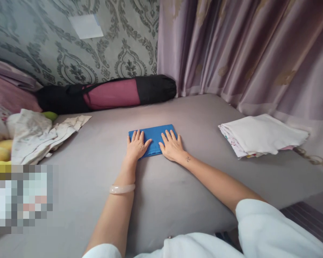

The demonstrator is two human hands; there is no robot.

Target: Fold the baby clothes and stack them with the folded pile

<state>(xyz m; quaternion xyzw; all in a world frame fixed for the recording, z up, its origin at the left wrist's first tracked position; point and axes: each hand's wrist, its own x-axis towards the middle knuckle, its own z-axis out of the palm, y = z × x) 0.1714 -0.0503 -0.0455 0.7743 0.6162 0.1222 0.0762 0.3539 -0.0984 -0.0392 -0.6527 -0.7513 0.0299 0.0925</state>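
Blue folded cloth [153,135] beneath flat left hand [137,146], right hand [172,146]; each grip wide; wrist marking [187,159] illegible.

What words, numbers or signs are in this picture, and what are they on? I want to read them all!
No words, numbers or brands can be read.
Left hand: small dark marks on the back, too blurred to read.
Right wrist: a small dark sign, too small to read surely.
Pixelated patch: anything there is hidden.
Blue cloth, white panel: no lettering shows.
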